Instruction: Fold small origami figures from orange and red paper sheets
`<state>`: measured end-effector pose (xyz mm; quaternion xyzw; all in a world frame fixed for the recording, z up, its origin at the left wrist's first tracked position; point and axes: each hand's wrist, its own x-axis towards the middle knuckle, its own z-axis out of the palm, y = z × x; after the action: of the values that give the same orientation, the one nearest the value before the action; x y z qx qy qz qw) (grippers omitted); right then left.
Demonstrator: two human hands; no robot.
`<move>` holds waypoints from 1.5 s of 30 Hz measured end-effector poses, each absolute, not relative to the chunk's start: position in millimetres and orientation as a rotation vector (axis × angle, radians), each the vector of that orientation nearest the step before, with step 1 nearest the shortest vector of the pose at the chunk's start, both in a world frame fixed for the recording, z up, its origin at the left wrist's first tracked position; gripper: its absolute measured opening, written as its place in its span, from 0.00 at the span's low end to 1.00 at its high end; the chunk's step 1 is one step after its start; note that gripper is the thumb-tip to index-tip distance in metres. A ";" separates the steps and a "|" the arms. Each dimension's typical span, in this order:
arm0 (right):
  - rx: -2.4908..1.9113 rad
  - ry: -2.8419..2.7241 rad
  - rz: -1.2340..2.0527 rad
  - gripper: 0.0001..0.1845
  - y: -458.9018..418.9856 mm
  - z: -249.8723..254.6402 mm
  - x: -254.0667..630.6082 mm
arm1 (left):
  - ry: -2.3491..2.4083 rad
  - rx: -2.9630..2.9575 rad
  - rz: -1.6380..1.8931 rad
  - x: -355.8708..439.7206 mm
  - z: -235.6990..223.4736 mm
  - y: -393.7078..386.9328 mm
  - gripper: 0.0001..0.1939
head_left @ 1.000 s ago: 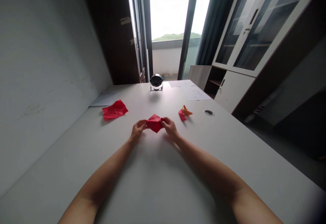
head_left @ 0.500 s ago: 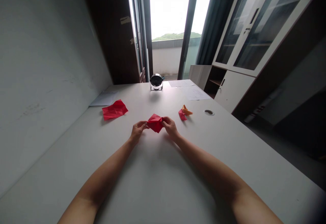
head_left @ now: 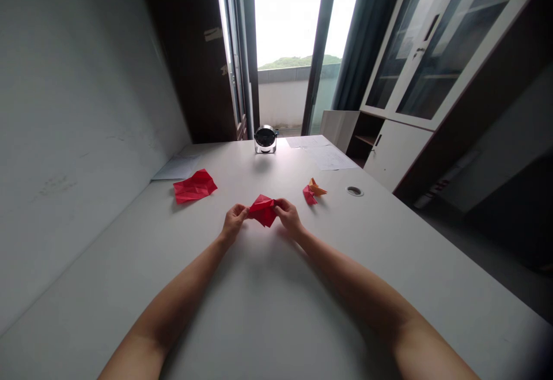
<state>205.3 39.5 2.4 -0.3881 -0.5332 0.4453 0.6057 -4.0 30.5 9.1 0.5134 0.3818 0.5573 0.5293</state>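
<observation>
Left hand [head_left: 234, 223] and right hand [head_left: 288, 217], each pinched on 1 side of 1 folded red paper [head_left: 262, 211], the piece held between them over the white desk [head_left: 259, 299]. Nearby on the desk: folded orange and red paper [head_left: 311, 192], to the right; 1 creased red sheet [head_left: 195, 186], to the left. Farther out: 1 round dark device [head_left: 265, 136], far end; white papers [head_left: 332, 159], to its right.

Two hands [head_left: 234, 221] [head_left: 288, 215], two red papers [head_left: 263, 211] [head_left: 195, 186], one orange-and-pink folded cluster [head_left: 314, 190], one table hole [head_left: 355, 191]
</observation>
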 end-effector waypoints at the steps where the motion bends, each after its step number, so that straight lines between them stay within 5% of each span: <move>1: -0.905 -1.240 1.019 0.10 39.4 2.4 205.4 | 0.919 1.231 1.329 -4.1 8.8 30.4 0.19; 22: -1.006 -1.424 0.907 0.15 34.3 4.3 204.9 | 0.933 1.358 1.292 -5.5 0.5 34.9 0.15; 34: -1.062 -1.514 0.988 0.23 26.4 9.0 201.1 | 0.886 1.319 1.168 -4.7 7.0 29.8 0.24; 45: -1.068 -1.542 0.987 0.18 25.0 6.0 197.8 | 0.903 1.398 1.102 -1.4 15.3 20.5 0.20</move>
<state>197.8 25.0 6.0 -0.4393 -0.6347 0.4063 0.4890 -1.4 20.5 15.3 0.5884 0.3803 0.4642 0.5419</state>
